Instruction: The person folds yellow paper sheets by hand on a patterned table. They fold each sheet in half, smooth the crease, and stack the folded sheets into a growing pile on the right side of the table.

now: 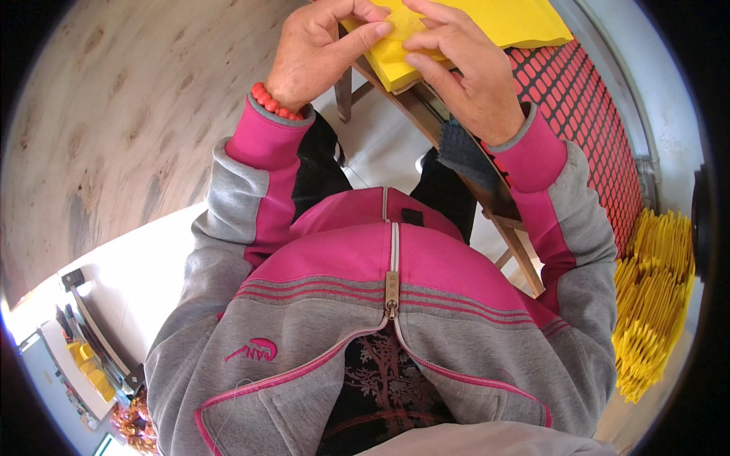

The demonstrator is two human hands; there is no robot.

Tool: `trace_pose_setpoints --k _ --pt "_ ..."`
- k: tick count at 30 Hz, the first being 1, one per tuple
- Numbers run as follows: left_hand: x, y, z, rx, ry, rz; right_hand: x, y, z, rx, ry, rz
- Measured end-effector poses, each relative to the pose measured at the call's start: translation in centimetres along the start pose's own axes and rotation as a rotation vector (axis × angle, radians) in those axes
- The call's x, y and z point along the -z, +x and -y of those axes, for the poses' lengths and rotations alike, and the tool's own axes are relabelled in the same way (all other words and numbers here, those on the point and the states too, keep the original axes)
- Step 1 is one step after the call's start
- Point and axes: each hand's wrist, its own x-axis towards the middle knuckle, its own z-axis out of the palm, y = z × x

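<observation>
While left hand pincer-like, right hand loose

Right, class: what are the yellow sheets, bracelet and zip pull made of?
Yellow sheets: perhaps non-woven fabric or paper; thin, matt, faintly textured.
Bracelet: plastic or stone, perhaps; smooth, rounded red beads.
Zip pull: likely metal; brassy sheen.

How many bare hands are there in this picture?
2. The bare left hand, with a red-beaded bracelet at its wrist, is at the flat yellow sheets near the top edge; the bare right hand is just to its right. No other hands show.
</observation>
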Motion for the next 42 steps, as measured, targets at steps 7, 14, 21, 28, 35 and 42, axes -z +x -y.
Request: trace_pose_setpoints --k 7,14,21,28,35,42 --pt "-0.2 -0.3 0.8 0.021 -0.182 -0.024 -0.3 -0.2 0.1 -0.085 0.042 -0.043" --pt "1.9 -0.2 1.0 -0.024 -0.088 0.145 -0.6 -0.4 -0.1 -0.169 0.087 -0.061" --pt "0.5 -0.5 -0.4 -0.075 0.157 0.065 -0.6 -0.3 -0.1 -0.115 0.049 -0.074" --pt "0.9 -0.1 0.1 -0.16 0.168 0.124 -0.9 -0.5 -0.4 -0.119 0.113 -0.131" --pt "0.3 -0.2 0.6 -0.044 0.054 0.011 0.0 -0.2 -0.6 0.024 0.071 -0.078" --pt "-0.1 0.0 1.0 0.006 -0.097 -0.002 0.0 0.0 -0.5 0.107 -0.022 0.011"
